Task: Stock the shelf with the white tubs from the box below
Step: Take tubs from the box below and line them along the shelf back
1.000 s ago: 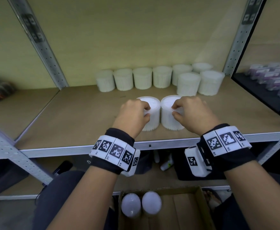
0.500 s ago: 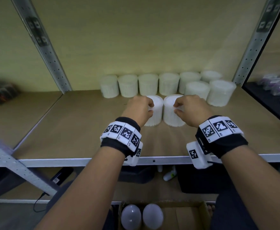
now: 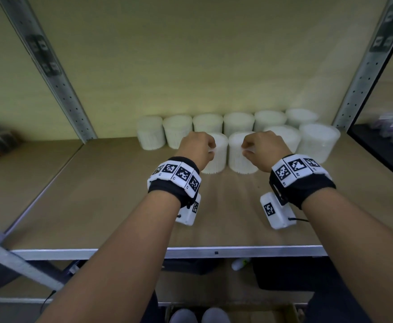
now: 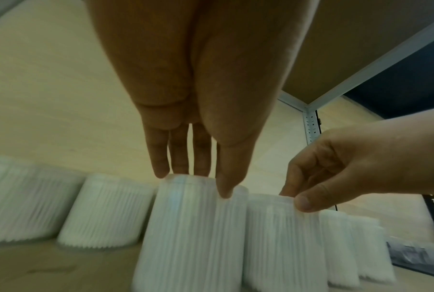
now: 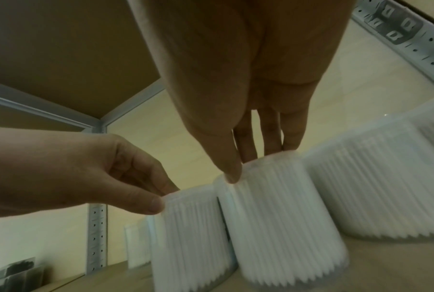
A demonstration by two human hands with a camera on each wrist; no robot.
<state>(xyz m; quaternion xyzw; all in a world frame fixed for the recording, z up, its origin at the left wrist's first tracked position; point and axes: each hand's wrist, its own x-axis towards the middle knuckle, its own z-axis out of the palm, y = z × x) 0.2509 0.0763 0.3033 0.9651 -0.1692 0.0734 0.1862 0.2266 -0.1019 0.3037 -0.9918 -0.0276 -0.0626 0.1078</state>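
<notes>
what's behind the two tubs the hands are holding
A back row of white tubs stands against the shelf's rear panel. The left hand and right hand cover parts of that row, so gaps there can't be checked.

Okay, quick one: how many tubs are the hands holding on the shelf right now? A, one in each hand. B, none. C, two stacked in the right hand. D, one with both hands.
A: the left hand grips one tub, the right hand another, side by side.
</notes>
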